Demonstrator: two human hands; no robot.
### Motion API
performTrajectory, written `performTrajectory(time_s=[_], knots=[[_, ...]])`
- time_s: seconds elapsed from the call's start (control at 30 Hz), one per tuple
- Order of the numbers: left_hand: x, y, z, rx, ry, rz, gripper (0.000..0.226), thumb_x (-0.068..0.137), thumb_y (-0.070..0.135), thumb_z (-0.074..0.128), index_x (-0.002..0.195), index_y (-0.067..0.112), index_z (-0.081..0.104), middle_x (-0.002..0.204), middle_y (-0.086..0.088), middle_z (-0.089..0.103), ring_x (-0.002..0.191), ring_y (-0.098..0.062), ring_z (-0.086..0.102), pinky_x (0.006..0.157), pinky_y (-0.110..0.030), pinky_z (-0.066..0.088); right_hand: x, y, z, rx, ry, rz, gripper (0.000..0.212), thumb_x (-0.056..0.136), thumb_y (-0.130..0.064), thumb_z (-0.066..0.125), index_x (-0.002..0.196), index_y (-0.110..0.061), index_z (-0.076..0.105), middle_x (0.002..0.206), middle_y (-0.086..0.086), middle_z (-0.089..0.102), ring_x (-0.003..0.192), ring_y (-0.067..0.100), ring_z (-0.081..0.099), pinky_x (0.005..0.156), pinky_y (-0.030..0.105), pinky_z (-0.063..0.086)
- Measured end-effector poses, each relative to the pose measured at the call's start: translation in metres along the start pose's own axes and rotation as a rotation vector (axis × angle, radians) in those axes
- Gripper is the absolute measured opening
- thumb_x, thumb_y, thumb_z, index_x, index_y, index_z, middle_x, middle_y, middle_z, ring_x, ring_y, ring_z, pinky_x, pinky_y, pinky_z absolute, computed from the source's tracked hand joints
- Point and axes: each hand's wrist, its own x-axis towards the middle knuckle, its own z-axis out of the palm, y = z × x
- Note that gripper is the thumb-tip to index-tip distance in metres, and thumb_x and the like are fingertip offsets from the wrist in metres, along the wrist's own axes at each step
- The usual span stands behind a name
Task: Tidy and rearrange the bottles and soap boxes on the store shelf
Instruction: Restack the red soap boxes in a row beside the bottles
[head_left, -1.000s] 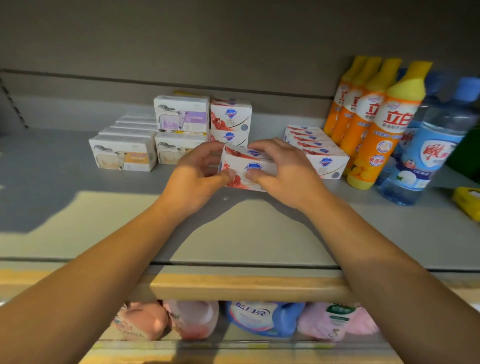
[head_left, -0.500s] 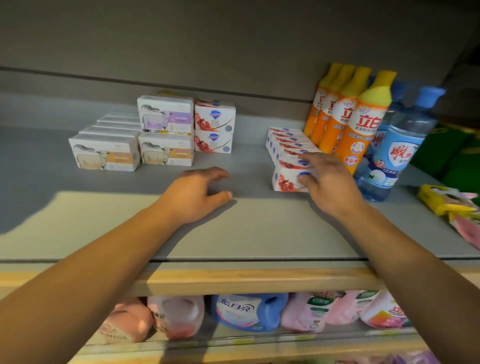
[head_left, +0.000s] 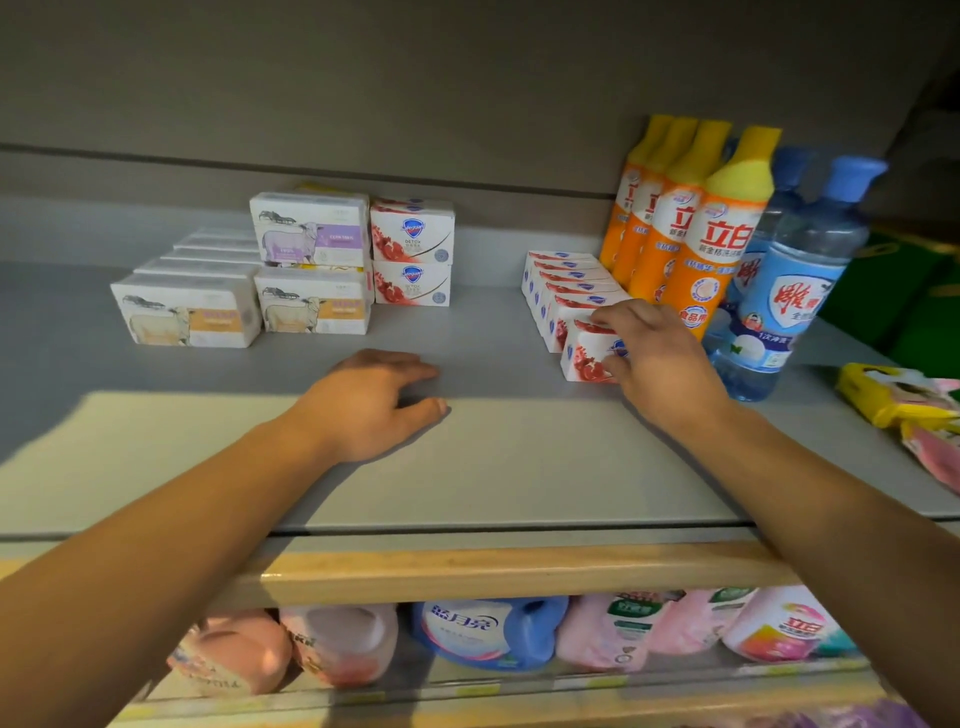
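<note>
A white and red soap box (head_left: 586, 358) stands at the front of a row of like soap boxes (head_left: 563, 283) on the grey shelf (head_left: 493, 467). My right hand (head_left: 657, 358) holds this front box, fingers on its top and thumb at its face. My left hand (head_left: 376, 402) rests on the bare shelf with relaxed fingers, holding nothing. Two more red and white boxes (head_left: 411, 252) are stacked at the back. Beside them are sheep-print soap boxes (head_left: 311, 262) and a flat row (head_left: 187, 312). Orange bottles (head_left: 701, 228) and blue bottles (head_left: 789, 280) stand at the right.
Yellow and pink packets (head_left: 904, 405) lie at the shelf's right edge. A wooden lip (head_left: 493, 571) runs along the shelf front. Below it, pink and blue detergent jugs (head_left: 488, 634) fill the lower shelf. A grey back wall closes the shelf behind.
Both hands held a red and white soap box in the middle a second ago. The right hand carried it right to the front of the row; the left hand let go and settled on the shelf.
</note>
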Motion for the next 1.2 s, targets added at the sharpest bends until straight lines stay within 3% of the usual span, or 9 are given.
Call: performTrajectory(time_s=[0.33,0.5,0.7,0.87,1.0,1.1,1.2], knots=[[-0.002,0.003,-0.003,0.005,0.013,-0.009,0.053,0.087,0.055,0.056,0.131,0.026,0.058,0.139,0.004,0.055,0.131,-0.02,0.043,0.105,-0.025,0.032,0.013,0.0,0.011,0.044,0.026,0.001,0.05,0.093,-0.01,0.061,0.141,-0.018,0.049,0.143,0.007,0.046,0.13,0.029,0.04,0.107,0.039,0.037],[-0.004,0.008,-0.007,-0.012,0.013,0.005,0.064,0.076,0.059,0.045,0.126,0.023,0.062,0.131,0.002,0.061,0.123,-0.021,0.049,0.096,-0.023,0.036,0.016,-0.001,0.015,0.033,0.012,0.014,0.051,0.094,-0.014,0.061,0.143,-0.021,0.046,0.146,0.006,0.044,0.132,0.029,0.038,0.109,0.04,0.036],[-0.004,0.01,-0.009,-0.016,0.005,0.004,0.061,0.077,0.057,0.046,0.123,0.022,0.063,0.127,0.001,0.063,0.121,-0.021,0.052,0.099,-0.027,0.039,0.015,0.001,0.017,0.022,0.035,-0.025,0.051,0.094,-0.013,0.061,0.142,-0.018,0.047,0.144,0.007,0.046,0.13,0.03,0.04,0.108,0.039,0.036],[-0.006,0.012,-0.011,-0.019,-0.004,-0.008,0.063,0.076,0.058,0.046,0.125,0.021,0.062,0.129,0.002,0.062,0.122,-0.021,0.051,0.1,-0.027,0.039,0.015,-0.001,0.011,-0.044,-0.006,-0.043,0.051,0.095,-0.019,0.059,0.144,-0.021,0.044,0.147,0.005,0.043,0.129,0.03,0.041,0.106,0.04,0.038],[-0.005,0.012,-0.013,-0.036,-0.002,-0.02,0.059,0.077,0.057,0.047,0.121,0.021,0.063,0.122,0.0,0.065,0.117,-0.023,0.054,0.094,-0.027,0.043,0.026,-0.011,-0.007,-0.099,-0.043,-0.054,0.049,0.089,-0.036,0.063,0.136,-0.026,0.052,0.14,0.003,0.05,0.122,0.03,0.045,0.099,0.041,0.041],[-0.004,0.008,-0.014,-0.084,-0.018,-0.054,0.041,0.083,0.051,0.051,0.11,0.022,0.061,0.107,0.0,0.067,0.105,-0.024,0.058,0.079,-0.027,0.045,0.044,-0.037,-0.014,0.008,0.034,-0.114,0.047,0.084,-0.041,0.068,0.128,-0.024,0.058,0.131,0.004,0.056,0.116,0.029,0.051,0.094,0.038,0.045],[-0.003,0.005,-0.013,-0.116,0.011,-0.109,0.041,0.089,0.043,0.055,0.125,0.024,0.058,0.118,-0.001,0.065,0.112,-0.021,0.056,0.081,-0.023,0.04,0.073,-0.071,-0.003,0.162,0.037,-0.187,0.048,0.083,-0.041,0.07,0.125,-0.022,0.058,0.126,0.005,0.058,0.114,0.027,0.054,0.094,0.036,0.046]])
